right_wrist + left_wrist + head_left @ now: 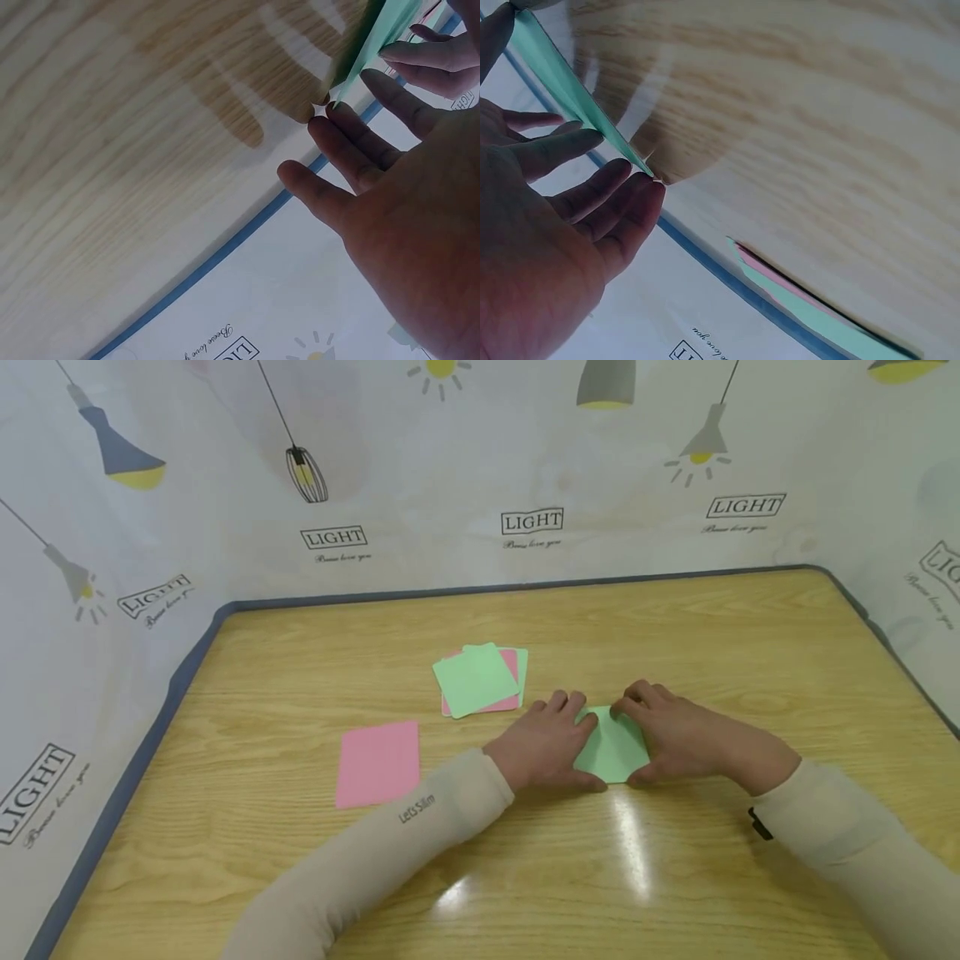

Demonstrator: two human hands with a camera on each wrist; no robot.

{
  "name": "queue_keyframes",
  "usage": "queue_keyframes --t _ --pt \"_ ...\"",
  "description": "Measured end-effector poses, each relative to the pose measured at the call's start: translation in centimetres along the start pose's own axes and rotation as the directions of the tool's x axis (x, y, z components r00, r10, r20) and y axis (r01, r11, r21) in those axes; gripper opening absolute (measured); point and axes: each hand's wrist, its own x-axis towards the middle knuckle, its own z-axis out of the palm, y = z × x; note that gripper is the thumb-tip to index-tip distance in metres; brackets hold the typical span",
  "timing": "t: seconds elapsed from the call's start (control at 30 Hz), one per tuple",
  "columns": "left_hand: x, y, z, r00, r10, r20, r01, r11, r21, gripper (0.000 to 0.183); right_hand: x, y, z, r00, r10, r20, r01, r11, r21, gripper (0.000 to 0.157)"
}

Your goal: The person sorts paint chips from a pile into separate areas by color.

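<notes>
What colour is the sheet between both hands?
The sheet is light green, clearest in head view.

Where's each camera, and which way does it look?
Head: worn on the head, facing forward and down at the green sheet, table and wall; left hand, right hand and sleeves show.
Left wrist: on that wrist, looking past the left palm at the green sheet.
Right wrist: on that wrist, past the right palm at the green sheet.
Head and left wrist share the paper pile.

Wood-grain table (pixel 675 635), blue edging (pixel 186 675), and white backdrop (pixel 450 468) with hanging-lamp drawings (pixel 606 381) and boxed "LIGHT" lettering (pixel 532 521).
</notes>
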Motion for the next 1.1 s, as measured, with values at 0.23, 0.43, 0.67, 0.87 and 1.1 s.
queue_keyframes --t 0.23,0.43,0.67,0.87,1.1 --pt "-0.1 -0.5 0.1 1.0 0.016 -0.003 -0.016 0.999 -0.038 0.082 0.0 0.2 -0.1 1.0 0.005 0.011 -0.005 1.0 0.009 0.068" --pt "-0.6 -2.9 -0.2 0.998 -0.064 0.011 0.065 0.987 -0.149 0.079 0.7 0.0 -0.5 0.999 0.047 0.025 -0.047 0.998 0.027 0.071" --pt "-2.2 -8.1 0.2 0.977 -0.205 0.063 0.214 0.959 -0.188 0.084 2.8 -1.3 -1.0 0.998 0.057 0.028 -0.058 0.997 0.043 0.071" --pt "-3.5 -11.1 1.3 0.952 -0.292 0.093 0.305 0.927 -0.219 0.087 6.0 -2.2 -1.1 0.999 0.04 0.034 -0.041 0.999 0.008 0.063" --pt "-4.4 -12.6 1.5 0.935 -0.341 0.1 0.355 0.894 -0.272 0.094 9.7 -3.2 -1.6 1.0 0.018 0.022 -0.018 1.0 -0.004 0.057"
